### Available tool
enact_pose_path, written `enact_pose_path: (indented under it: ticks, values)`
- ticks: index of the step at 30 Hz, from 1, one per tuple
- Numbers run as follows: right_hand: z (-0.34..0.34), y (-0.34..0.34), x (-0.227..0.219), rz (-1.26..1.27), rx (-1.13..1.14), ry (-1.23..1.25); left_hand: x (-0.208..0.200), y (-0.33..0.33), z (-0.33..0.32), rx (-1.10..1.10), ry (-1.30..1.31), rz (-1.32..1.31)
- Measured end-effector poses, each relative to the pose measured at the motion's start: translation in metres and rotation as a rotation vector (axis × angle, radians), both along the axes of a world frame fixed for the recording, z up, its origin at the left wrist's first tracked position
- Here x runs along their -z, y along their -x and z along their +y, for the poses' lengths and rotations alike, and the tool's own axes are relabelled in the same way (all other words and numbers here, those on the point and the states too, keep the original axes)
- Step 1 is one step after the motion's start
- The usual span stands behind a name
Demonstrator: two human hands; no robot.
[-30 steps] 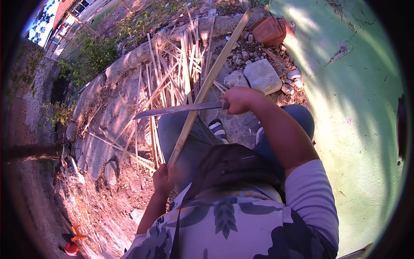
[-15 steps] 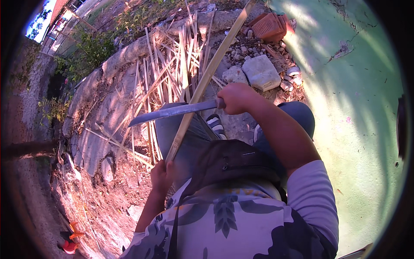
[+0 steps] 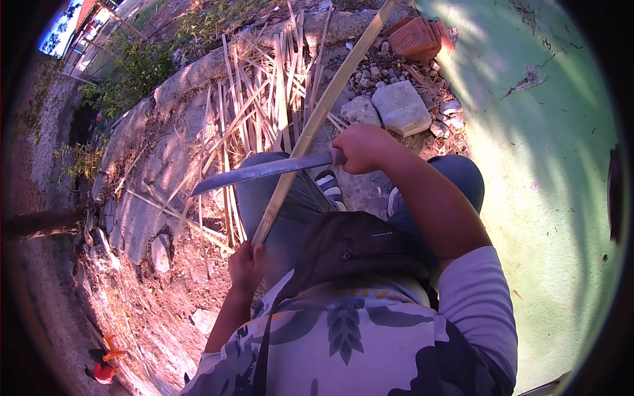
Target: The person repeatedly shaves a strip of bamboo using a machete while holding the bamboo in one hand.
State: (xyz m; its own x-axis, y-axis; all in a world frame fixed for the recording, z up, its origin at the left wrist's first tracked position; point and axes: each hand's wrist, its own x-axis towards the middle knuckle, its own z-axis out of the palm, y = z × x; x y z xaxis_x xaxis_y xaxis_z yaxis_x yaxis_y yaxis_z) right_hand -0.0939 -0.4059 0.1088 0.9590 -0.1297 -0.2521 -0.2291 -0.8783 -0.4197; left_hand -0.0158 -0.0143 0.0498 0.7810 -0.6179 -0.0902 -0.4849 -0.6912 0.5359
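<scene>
The wooden handle of a long, straight knife with a grey metal blade [image 3: 257,173] is gripped by the right hand [image 3: 362,148], its fingers curled tightly round. The near end of a long, flat, pale yellow-brown strip [image 3: 319,112], wood or bamboo by its look, is held by the left hand [image 3: 246,264], which is closed around it. The strip is slanted up and to the right from that hand to the top edge of the view, and is crossed by the blade above the left thigh; whether it is being cut into cannot be told. Beyond the knees, a loose heap of thin, pale strips [image 3: 281,99] is spread over the ground. To the right of the heap, 1 whitish, squared stone block [image 3: 401,109] is seen, with orange-red, ridged clay pieces [image 3: 416,39] placed farther off. The right side is filled by a smooth, pale green surface [image 3: 535,237].
</scene>
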Motion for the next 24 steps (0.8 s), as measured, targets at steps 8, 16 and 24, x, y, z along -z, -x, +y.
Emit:
enact_pose_path:
  ticks: [8,16,24]
  values:
    - [-0.056,0.008,0.040,-0.093,0.296,-0.157,-0.003,0.001,-0.004,0.013,-0.048,-0.021]
    - [-0.013,0.000,-0.009,0.080,0.082,-0.017,0.006,-0.001,0.007,-0.007,-0.010,0.006]
    - [-0.067,0.009,0.019,-0.014,0.447,-0.248,-0.004,0.000,-0.002,0.001,-0.017,-0.027]
